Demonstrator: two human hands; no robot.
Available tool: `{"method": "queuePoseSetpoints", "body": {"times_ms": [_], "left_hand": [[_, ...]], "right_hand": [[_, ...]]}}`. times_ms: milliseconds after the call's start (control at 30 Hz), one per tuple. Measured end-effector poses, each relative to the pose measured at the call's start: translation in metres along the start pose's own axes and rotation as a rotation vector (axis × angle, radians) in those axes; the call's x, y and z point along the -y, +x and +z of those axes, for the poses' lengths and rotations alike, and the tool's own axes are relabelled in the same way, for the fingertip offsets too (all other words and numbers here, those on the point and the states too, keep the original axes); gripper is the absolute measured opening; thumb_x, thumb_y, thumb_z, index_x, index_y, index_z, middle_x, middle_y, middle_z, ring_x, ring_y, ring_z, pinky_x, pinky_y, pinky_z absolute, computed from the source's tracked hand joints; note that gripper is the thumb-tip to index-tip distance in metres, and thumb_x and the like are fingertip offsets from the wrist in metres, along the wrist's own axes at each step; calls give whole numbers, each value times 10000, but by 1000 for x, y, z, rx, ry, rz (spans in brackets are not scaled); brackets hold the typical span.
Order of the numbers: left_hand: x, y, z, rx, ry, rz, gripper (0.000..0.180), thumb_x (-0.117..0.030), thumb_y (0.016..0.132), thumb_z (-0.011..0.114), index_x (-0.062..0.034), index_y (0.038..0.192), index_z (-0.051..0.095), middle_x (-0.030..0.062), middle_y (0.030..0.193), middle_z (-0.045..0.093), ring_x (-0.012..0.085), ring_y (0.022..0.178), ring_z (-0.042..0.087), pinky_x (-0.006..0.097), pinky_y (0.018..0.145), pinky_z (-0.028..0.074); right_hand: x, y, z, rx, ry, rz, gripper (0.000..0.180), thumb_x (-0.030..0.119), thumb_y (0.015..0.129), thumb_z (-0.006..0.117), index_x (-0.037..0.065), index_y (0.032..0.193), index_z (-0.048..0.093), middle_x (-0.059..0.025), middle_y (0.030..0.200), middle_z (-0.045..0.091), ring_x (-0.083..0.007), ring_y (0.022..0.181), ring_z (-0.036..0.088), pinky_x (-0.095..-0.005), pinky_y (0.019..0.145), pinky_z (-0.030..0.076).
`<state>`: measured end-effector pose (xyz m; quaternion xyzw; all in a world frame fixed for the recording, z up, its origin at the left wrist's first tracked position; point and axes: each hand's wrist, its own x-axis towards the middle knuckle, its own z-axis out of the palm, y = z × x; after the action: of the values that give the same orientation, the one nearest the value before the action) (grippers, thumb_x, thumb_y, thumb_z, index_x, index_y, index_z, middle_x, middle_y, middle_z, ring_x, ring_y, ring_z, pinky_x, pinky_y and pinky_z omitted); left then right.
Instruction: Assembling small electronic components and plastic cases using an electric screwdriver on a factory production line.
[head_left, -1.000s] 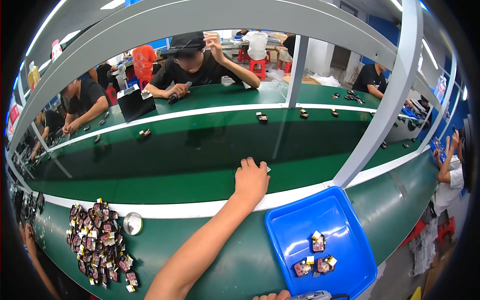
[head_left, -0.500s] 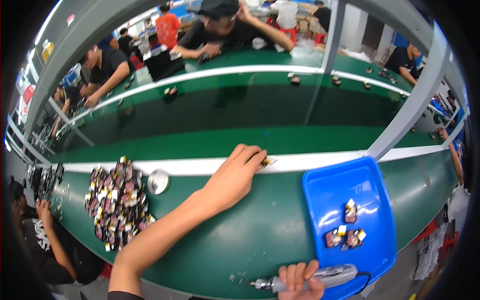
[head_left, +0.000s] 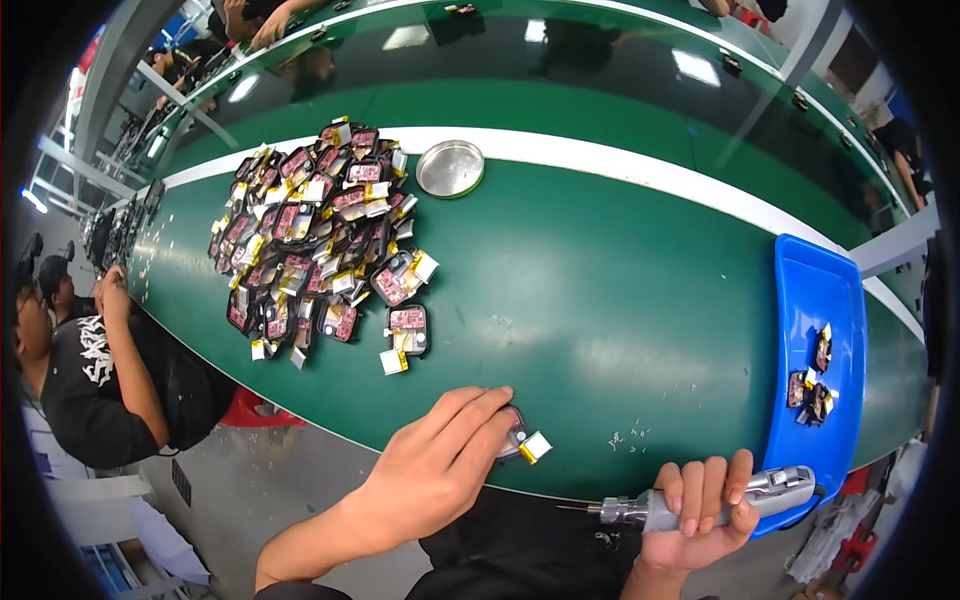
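Low at the bench's near edge, my left hand point(head_left: 440, 455) is closed on a small black electronic unit point(head_left: 513, 435), mostly covered by the fingers. A silvery battery pouch point(head_left: 537, 446) with yellow tape sticks out from it. My right hand point(head_left: 700, 505) wraps around a grey electric screwdriver point(head_left: 780, 490), its thin bit pointing left toward the unit but apart from it. A large pile of similar units point(head_left: 310, 240) with pinkish boards lies to the left. One loose unit point(head_left: 408, 328) sits at the pile's near right side.
At the right, a blue tray point(head_left: 790, 330) holds three units. A round metal dish point(head_left: 450, 168) stands beside the pile. Small pale scraps point(head_left: 630, 438) lie near the screwdriver. Beyond a white rail point(head_left: 600, 167) runs a green conveyor point(head_left: 560, 110). A co-worker point(head_left: 110, 370) sits at the left.
My left hand has come back from the white rail to the near edge and now grips a unit. The screwdriver stays in my right hand. The view has swung down and left.
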<state>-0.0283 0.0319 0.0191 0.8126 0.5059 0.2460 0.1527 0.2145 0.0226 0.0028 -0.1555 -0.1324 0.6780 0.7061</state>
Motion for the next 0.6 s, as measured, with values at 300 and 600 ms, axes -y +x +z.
{"method": "queuePoseSetpoints", "body": {"times_ms": [300, 600], "left_hand": [[-1, -2, -9, 130, 65, 6, 301, 15, 709, 665, 97, 981, 565, 177, 1011, 576, 303, 899, 571, 339, 685, 522], [-11, -5, 18, -28, 166, 360, 279, -10, 636, 646, 125, 880, 641, 218, 976, 647, 291, 820, 632, 308, 641, 554]], "right_hand": [[-37, -33, 12, 18, -145, 195, 109, 193, 810, 523, 96, 827, 476, -21, 560, 439, -154, 531, 447, -333, 639, 371], [-72, -67, 22, -210, -214, 538, 193, 183, 872, 610, 66, 952, 479, -81, 852, 499, -191, 776, 505, -321, 738, 410]]}}
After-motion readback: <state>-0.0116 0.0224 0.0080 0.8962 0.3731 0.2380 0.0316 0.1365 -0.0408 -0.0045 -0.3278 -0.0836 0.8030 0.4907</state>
